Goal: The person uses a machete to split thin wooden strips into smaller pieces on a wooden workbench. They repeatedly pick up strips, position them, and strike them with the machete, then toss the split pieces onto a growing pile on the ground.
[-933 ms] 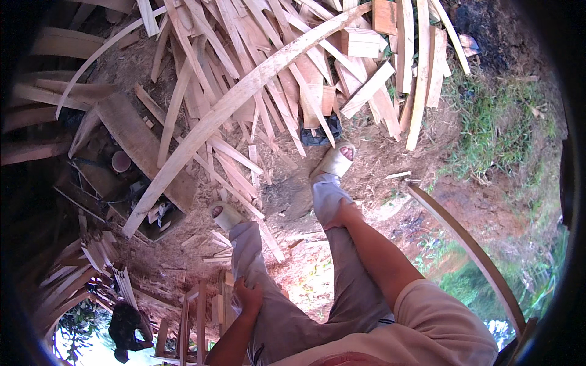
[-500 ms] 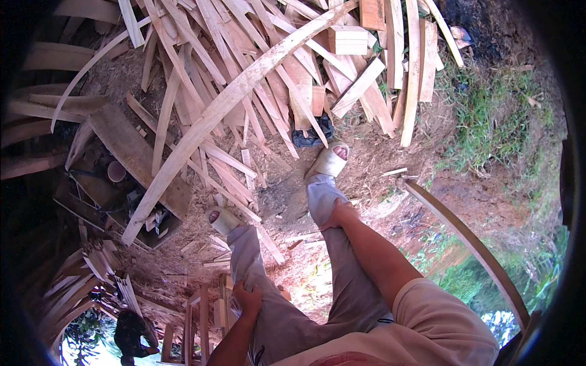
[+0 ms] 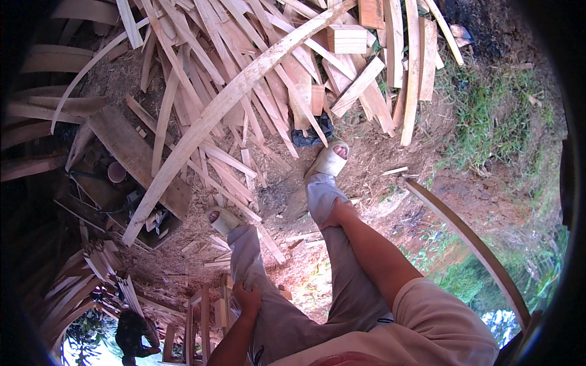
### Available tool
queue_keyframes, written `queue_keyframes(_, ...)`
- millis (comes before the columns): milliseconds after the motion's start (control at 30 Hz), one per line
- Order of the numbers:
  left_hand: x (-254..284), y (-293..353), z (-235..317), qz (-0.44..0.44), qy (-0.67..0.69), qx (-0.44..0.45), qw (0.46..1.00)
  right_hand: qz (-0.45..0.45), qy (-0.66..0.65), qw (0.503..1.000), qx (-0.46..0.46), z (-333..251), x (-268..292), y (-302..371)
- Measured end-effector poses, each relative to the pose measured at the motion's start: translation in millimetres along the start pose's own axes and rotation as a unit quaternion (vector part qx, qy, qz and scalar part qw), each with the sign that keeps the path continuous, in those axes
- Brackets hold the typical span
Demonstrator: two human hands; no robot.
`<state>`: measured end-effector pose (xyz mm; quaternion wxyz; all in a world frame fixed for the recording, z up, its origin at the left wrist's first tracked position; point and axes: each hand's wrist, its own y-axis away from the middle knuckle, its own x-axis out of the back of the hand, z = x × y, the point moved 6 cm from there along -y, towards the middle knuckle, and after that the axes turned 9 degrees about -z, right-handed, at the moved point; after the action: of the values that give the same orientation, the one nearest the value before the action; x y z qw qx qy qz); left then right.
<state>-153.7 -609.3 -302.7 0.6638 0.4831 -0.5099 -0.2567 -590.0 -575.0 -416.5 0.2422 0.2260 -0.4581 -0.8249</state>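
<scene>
My right arm reaches down along my right leg, and my right hand (image 3: pixel 337 213) is closed round the grey trouser leg (image 3: pixel 323 194) just above the shin. Its fingertips are partly hidden by the cloth. My left hand (image 3: pixel 246 298) is bent against the left trouser leg (image 3: pixel 261 285), fingers curled at the cloth; no tool shows in it. Both feet wear pale open-toed slippers. The right slipper (image 3: pixel 330 160) stands farther forward, near a black plastic bag (image 3: pixel 313 133). The left slipper (image 3: pixel 225 221) is on sawdust-strewn ground.
A large heap of sawn wood strips (image 3: pixel 213 55) lies ahead, crossed by one long plank (image 3: pixel 238 88). Left are a wide board (image 3: pixel 125 143) and a dark crate area with a cup (image 3: pixel 116 172). A curved-looking beam (image 3: pixel 470 235) and grass (image 3: pixel 488 116) are right. A person (image 3: pixel 133 335) is lower left.
Both hands keep their places on the trouser legs. The view has shifted very slightly; the wood and feet stay put.
</scene>
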Motion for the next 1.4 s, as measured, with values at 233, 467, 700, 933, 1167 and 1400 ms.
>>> queue_keyframes(233, -11, -6, -17, 0.029, 0.026, -0.009, 0.999, -0.004, 0.004, 1.000, 0.005, -3, 1, -1)
queue_keyframes(467, -27, -22, -42, -0.016, 0.054, 0.023, 0.998, 0.008, -0.007, 1.000, 0.026, -11, 11, 2)
queue_keyframes(700, -43, -29, -62, 0.013, 0.074, 0.012, 0.997, 0.020, -0.008, 0.999, 0.040, -19, 12, -2)
queue_keyframes(933, -30, -16, -40, 0.009, 0.027, 0.012, 1.000, 0.022, -0.005, 0.999, 0.045, -24, 12, -6)
queue_keyframes(1167, -25, -12, -35, 0.028, -0.024, 0.007, 0.999, 0.018, -0.007, 0.999, 0.047, -21, 8, -7)
queue_keyframes(1400, -15, -11, -28, -0.003, -0.038, 0.046, 0.998, 0.017, -0.006, 0.998, 0.052, -20, 6, -12)
